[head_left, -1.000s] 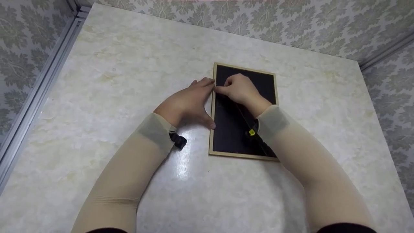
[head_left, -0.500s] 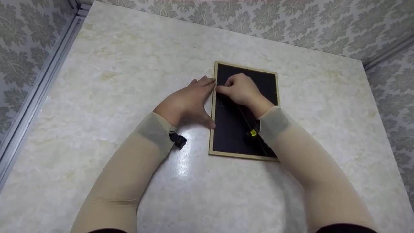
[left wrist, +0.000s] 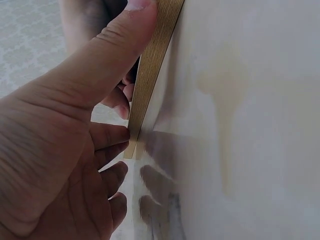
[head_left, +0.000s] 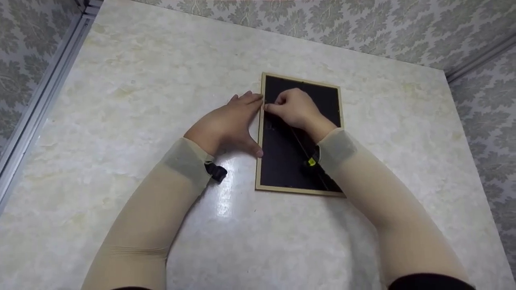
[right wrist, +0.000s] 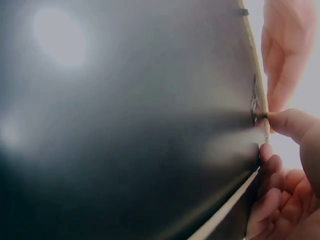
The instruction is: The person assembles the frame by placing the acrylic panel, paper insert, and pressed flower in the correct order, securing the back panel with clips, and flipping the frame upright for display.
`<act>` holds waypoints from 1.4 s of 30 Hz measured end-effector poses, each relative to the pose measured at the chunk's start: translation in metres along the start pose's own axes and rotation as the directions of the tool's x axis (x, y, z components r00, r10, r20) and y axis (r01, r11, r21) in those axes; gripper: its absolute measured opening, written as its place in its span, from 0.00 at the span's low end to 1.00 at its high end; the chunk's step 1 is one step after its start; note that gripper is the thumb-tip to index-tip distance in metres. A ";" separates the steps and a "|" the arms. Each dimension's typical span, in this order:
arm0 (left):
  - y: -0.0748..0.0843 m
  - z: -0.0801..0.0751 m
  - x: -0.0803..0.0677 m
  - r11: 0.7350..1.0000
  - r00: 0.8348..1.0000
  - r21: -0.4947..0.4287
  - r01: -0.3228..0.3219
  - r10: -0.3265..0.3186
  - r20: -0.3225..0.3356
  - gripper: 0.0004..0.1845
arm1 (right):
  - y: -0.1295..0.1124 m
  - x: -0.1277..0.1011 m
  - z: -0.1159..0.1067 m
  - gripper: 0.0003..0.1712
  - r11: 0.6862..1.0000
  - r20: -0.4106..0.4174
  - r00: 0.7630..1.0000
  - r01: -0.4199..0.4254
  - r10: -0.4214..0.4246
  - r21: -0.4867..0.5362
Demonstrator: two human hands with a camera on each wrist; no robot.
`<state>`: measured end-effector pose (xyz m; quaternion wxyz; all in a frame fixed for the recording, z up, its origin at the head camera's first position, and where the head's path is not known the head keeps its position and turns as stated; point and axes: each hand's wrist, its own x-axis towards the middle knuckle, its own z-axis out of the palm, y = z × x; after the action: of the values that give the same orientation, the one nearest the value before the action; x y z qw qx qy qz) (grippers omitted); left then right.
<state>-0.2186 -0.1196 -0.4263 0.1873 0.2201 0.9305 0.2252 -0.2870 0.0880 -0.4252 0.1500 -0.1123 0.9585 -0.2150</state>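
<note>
A picture frame (head_left: 298,191) with a thin light-wood rim lies on the table, its black panel (head_left: 278,169) facing up. Spread along the left rim, my left hand (head_left: 229,125) rests its thumb and fingertips against the edge. In the left wrist view that wooden side (left wrist: 159,50) stands between the thumb and the fingers. My right hand (head_left: 300,108) reaches over the panel to the same rim. There its thumb (right wrist: 287,122) and curled fingers work at a small tab (right wrist: 261,116), mostly hidden by the thumb tip.
A second small dark tab (right wrist: 244,12) sits farther along the rim. The marble-patterned table (head_left: 141,100) surrounds the frame, and patterned wall panels (head_left: 314,20) stand behind it. Dark wrist cameras (head_left: 217,173) are strapped to both wrists.
The head view has shifted a little, so everything sits slightly farther left and up. Both hands keep their places on the frame's left rim.
</note>
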 end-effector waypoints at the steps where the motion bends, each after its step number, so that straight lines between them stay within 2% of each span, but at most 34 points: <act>1: -0.001 -0.001 -0.001 1.000 1.000 0.004 0.000 0.000 0.002 0.75 | -0.001 0.001 0.000 0.24 1.000 0.003 1.000 0.002 -0.002 0.003; 16: -0.005 -0.015 -0.007 1.000 1.000 0.030 -0.006 0.007 -0.019 0.75 | -0.014 0.009 -0.009 0.24 0.999 0.048 0.998 0.033 -0.035 0.027; 24: -0.006 -0.019 -0.004 0.999 0.999 0.043 -0.024 0.025 -0.023 0.76 | -0.016 0.011 -0.015 0.26 0.998 0.063 0.997 0.055 -0.054 -0.010; 26: -0.005 -0.019 -0.003 0.999 1.000 0.036 -0.013 0.014 -0.024 0.77 | -0.015 0.010 -0.018 0.28 0.999 0.078 0.996 0.041 -0.043 0.023; 28: -0.003 -0.018 -0.002 0.999 1.000 0.032 -0.008 0.009 -0.027 0.77 | -0.012 0.008 -0.023 0.31 0.994 0.109 0.994 0.001 -0.012 0.106; 33: 0.000 -0.009 0.000 1.000 1.000 0.025 -0.009 0.010 -0.019 0.77 | 0.001 -0.010 -0.037 0.36 0.935 0.159 0.987 -0.077 0.022 0.345; 38: 0.001 -0.001 0.002 0.999 0.999 0.029 -0.021 0.022 -0.024 0.77 | 0.025 -0.034 -0.063 0.32 0.859 0.047 0.999 -0.025 0.001 0.511; 42: -0.001 0.003 0.003 0.999 0.999 0.021 -0.032 0.033 -0.026 0.77 | 0.049 -0.051 -0.086 0.25 0.765 -0.049 0.999 0.022 0.013 0.643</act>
<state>-0.2199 -0.1179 -0.4305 0.1690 0.2341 0.9314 0.2215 -0.2757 0.1777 -0.3606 0.1544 -0.0509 0.8301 -0.5335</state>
